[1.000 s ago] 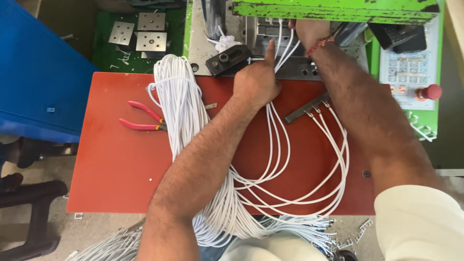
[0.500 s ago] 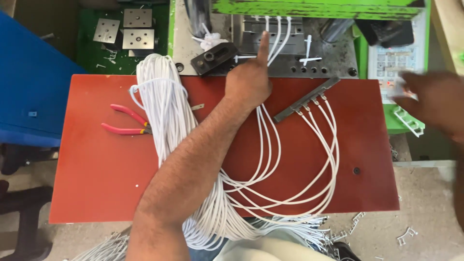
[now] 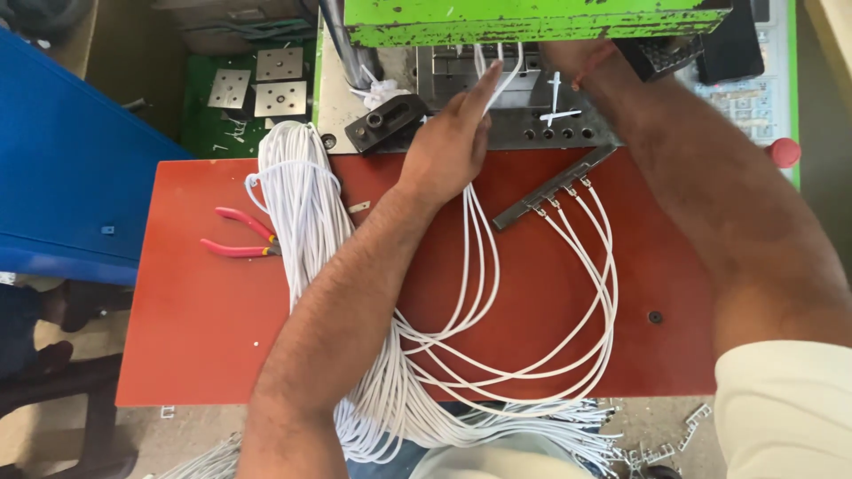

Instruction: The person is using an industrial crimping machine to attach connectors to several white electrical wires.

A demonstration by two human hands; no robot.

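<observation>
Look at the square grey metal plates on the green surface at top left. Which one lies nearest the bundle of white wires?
The lower right plate, directly below the top one and just above the white wire bundle; the other two lie farther away.

Thin white insulated wires (image 3: 484, 191) running from under the green press head, looping down across the red worktop, several ends tipped with small metal terminals beside a grey metal bar, thick white wire bundle (image 3: 302, 213) lying lengthwise at left
</observation>
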